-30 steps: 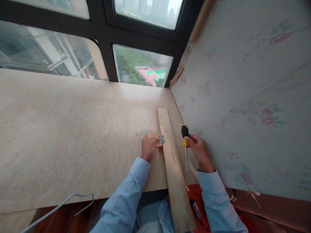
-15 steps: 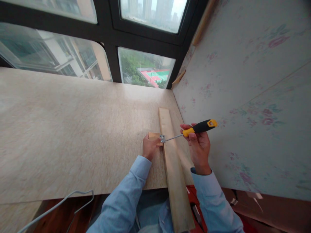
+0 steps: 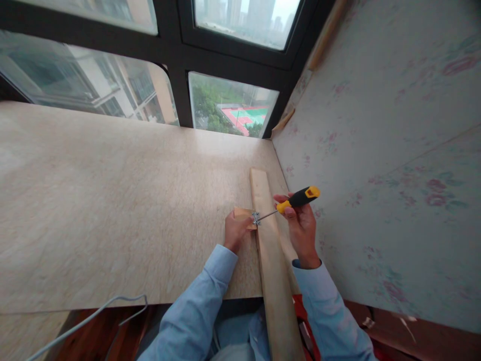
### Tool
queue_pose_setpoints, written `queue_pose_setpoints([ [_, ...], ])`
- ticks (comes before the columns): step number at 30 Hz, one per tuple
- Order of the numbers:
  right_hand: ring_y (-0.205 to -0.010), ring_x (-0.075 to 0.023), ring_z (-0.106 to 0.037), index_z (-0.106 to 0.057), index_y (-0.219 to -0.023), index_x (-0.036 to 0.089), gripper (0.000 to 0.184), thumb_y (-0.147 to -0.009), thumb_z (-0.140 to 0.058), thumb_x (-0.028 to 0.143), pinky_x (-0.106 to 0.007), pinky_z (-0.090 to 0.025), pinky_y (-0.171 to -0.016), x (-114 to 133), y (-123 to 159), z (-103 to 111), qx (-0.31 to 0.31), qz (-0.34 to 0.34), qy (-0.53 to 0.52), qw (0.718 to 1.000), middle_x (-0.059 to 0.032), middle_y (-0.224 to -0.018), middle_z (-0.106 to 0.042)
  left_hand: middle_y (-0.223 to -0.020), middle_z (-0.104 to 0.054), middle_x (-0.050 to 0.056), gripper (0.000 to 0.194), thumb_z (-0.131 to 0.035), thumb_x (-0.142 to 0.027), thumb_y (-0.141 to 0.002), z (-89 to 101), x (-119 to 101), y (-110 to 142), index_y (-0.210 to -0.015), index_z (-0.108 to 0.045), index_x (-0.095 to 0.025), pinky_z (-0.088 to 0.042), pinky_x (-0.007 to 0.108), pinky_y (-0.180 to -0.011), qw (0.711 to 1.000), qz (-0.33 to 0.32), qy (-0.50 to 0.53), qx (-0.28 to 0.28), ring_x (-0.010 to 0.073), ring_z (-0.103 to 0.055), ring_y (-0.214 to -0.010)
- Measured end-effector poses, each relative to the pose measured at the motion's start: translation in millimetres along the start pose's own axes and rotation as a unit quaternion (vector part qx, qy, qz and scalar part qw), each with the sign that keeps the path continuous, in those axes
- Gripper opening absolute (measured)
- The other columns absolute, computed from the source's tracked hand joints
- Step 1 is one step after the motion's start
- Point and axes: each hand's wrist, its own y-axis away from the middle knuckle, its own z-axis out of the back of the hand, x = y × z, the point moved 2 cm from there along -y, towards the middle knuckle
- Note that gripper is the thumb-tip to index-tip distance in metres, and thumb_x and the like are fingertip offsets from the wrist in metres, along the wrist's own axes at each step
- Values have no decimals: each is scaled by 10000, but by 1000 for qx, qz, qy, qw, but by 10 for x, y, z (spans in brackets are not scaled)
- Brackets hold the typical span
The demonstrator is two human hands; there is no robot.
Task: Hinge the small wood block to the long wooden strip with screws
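My right hand is closed round a screwdriver with a black and yellow handle. Its thin shaft slants down to the left, and the tip meets a small metal hinge. The hinge lies where a small wooden block meets the left edge of a long wooden board. My left hand grips the block, thumb close to the hinge. Individual screws are too small to make out.
The board rests on a beige marbled counter and juts past its front edge towards my body. A flowered wall rises close on the right. Dark-framed windows stand behind. A grey cable hangs at the front left.
The screwdriver handle has shifted left and slightly down towards the hinge, with my right hand. The whole view has swung a little, moving the board and left hand slightly rightward in the picture.
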Motion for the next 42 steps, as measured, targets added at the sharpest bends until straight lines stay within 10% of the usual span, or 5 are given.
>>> queue_pose_setpoints([
  [21, -1047, -234, -695, -549, -1141, 233, 302, -894, -651, 374, -445, -574, -905, 9, 45, -22, -5, -1, 0, 1000, -80, -1093, -736, -774, -720, 74, 348, -794, -169, -531, 2, 16, 0, -840, -649, -104, -543, 282, -547, 1000, -6, -2, -8, 198, -676, -645],
  [33, -754, -192, -682, -466, -908, 254, 528, -619, -865, 442, -367, -588, -745, 2, -41, -111, -68, -1, 76, 995, 22, -803, -619, -767, -720, 76, 314, -785, -158, -550, 14, 2, 8, -830, -652, -105, -533, 271, -551, 999, -20, -29, -19, 194, -675, -645],
  [42, -1273, -238, -563, -309, -1398, 325, 687, -841, -700, 419, -501, -432, -1084, 129, 121, 42, 84, -71, 28, 994, -90, -1360, -589, -807, -726, 84, 323, -788, -171, -558, 21, 48, -23, -846, -654, -113, -545, 281, -582, 999, -25, -29, -10, 195, -683, -676],
])
